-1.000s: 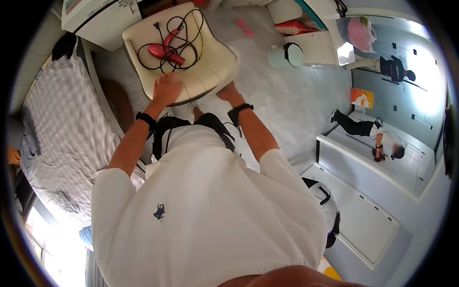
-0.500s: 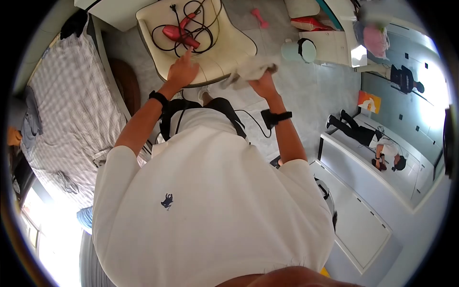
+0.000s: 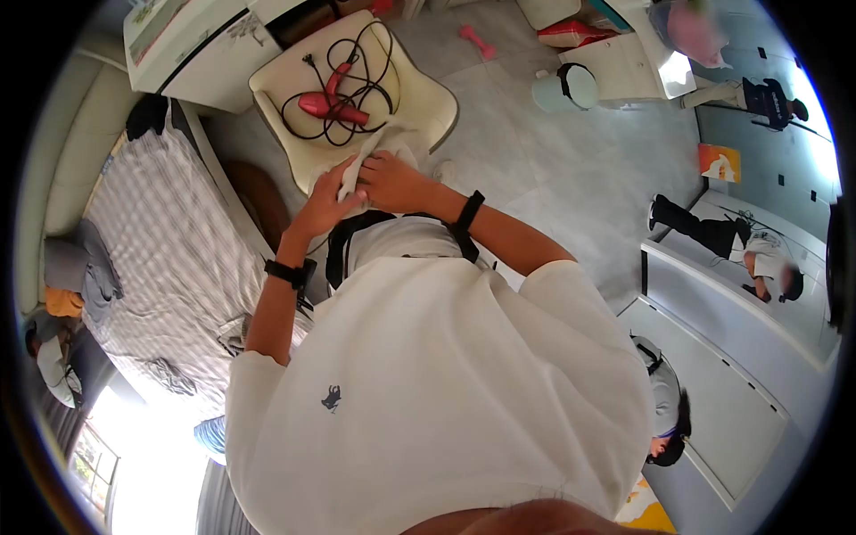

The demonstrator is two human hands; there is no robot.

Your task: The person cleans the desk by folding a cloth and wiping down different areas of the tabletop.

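A whitish cloth is bunched between my hands, over the front edge of a cream chair. My left hand grips it from the left, with its thumb out towards the other hand. Coming in from the right, my right hand is closed on the same cloth, its fingers curled and partly hidden. Just beyond them on the chair seat lies a red hair dryer, its black cord looped loosely over and around it. Neither hand touches the dryer.
To the left is a bed with a checked sheet. A pale green bin and a pink dumbbell are on the tiled floor. A mirror at the right shows people; another person is at lower right.
My right hand has brought the cloth leftward to my left hand, which has drawn back from near the dryer and now holds the cloth too. The view has shifted slightly.
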